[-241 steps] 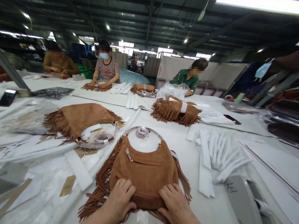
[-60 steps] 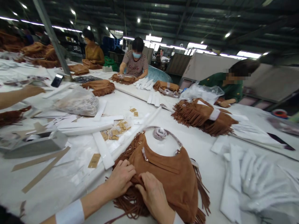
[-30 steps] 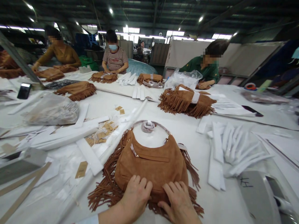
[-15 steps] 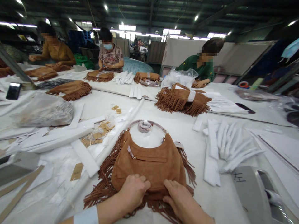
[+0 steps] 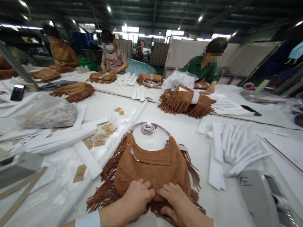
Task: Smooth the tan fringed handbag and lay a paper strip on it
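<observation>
A tan suede bag (image 5: 151,165) with long fringe lies flat on the white table in front of me, its wrapped strap (image 5: 148,128) curving away from me. My left hand (image 5: 137,198) and my right hand (image 5: 176,201) sit side by side on the bag's near bottom edge. Both have fingers curled and pressed into the suede, gripping that edge above the fringe (image 5: 101,194). The fingertips nearly touch at the middle.
White foam strips (image 5: 233,146) lie at the right, a grey device (image 5: 259,197) at the near right. Paper tags (image 5: 101,135) and foam sheets lie left. Another fringed bag (image 5: 187,102) sits farther back. Three people work across the table.
My two hands have drawn closer together on the bag's bottom edge. The bag has barely shifted on the table.
</observation>
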`<state>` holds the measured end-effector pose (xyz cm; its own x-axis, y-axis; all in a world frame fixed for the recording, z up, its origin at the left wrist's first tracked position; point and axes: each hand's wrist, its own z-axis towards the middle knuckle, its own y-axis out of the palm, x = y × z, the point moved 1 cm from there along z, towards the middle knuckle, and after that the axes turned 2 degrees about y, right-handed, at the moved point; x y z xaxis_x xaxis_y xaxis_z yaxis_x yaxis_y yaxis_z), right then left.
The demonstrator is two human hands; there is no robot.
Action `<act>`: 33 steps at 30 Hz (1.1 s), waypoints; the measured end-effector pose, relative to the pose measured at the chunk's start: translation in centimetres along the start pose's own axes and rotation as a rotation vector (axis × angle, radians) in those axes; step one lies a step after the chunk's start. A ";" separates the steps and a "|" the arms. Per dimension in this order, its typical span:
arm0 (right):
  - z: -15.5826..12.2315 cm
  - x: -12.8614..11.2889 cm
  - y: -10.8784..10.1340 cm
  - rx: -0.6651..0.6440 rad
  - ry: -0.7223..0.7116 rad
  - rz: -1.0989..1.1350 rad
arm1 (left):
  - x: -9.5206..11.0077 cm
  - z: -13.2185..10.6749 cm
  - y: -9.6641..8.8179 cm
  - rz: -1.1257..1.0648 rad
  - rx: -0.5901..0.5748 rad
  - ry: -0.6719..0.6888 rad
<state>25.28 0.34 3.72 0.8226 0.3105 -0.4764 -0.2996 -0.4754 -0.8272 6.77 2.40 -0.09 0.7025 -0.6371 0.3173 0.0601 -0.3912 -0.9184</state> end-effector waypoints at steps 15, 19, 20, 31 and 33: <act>2.2 1.2 3.3 0.047 0.086 -0.229 | 1.2 1.1 0.6 -0.047 -0.042 -0.070; 0.4 2.8 3.5 0.148 0.081 -0.298 | 0.6 0.1 1.0 -0.030 -0.006 -0.085; -0.1 3.3 3.7 0.184 0.065 -0.310 | 0.2 -0.3 1.0 -0.026 -0.005 -0.096; 0.0 6.8 4.3 0.446 -0.154 -0.237 | -4.9 -4.3 1.6 -0.059 0.064 -0.234; 0.6 7.1 3.9 0.418 -0.145 -0.203 | -5.2 -4.1 2.0 -0.033 0.069 -0.246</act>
<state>29.64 1.21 -3.07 0.8174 0.4888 -0.3047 -0.3330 -0.0307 -0.9424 0.33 2.21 -2.62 0.8504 -0.4405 0.2877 0.1277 -0.3577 -0.9251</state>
